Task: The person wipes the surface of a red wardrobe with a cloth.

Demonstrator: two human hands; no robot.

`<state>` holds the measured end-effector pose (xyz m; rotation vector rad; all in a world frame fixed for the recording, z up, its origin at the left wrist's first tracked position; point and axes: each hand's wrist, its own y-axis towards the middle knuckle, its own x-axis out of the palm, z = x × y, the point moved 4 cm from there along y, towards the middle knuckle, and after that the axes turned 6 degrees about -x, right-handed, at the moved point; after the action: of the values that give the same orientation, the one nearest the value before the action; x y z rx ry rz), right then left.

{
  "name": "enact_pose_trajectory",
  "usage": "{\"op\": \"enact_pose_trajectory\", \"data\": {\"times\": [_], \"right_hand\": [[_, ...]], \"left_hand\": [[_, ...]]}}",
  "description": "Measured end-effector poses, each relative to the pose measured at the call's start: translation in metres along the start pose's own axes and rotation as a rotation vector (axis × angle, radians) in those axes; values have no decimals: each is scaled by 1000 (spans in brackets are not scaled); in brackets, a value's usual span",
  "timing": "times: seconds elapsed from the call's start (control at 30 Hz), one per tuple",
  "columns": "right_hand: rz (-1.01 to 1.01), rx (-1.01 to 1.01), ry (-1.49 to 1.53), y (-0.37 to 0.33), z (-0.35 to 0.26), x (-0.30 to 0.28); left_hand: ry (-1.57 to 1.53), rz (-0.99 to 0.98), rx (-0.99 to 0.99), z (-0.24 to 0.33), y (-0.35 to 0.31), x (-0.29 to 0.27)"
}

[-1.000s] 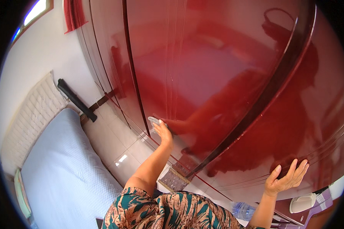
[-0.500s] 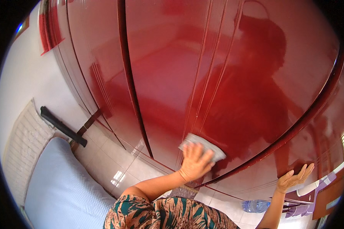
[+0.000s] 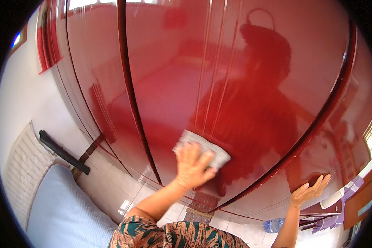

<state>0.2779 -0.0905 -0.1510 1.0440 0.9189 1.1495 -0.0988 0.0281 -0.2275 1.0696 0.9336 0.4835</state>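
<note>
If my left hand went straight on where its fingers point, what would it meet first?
Your left hand is on the gray cloth, whose edge shows just ahead. Past that, the way up the glossy red panel looks free as far as the picture shows, though depth is hard to judge.

Centre: I'm pressing matt grey cloth [image 3: 218, 153] against smooth, glossy red door [image 3: 165, 91]. Lower left: bedcover [image 3: 66, 211] showing textured fabric.

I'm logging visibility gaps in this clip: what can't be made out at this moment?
All in the head view:
Gray cloth: partly covered by the left hand.
Right hand: palm faces away, so its contact with the red panel is unclear.
Red panel's top: cut off by the upper edge.
Blue bedding: cut off by the lower edge.
</note>
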Motion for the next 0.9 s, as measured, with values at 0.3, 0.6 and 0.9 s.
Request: {"op": "enact_pose_trajectory", "data": {"times": [0.3, 0.6, 0.9], "right_hand": [[-15, 40, 43, -3, -1, 2], [-38, 39, 40, -8, 4, -1], [-56, 67, 28, -10, 7, -1]], "left_hand": [[-135, 345, -460, -75, 66, -49], [-53, -91, 186, 102, 54, -3], [32, -42, 365, 106, 126, -34]]}}
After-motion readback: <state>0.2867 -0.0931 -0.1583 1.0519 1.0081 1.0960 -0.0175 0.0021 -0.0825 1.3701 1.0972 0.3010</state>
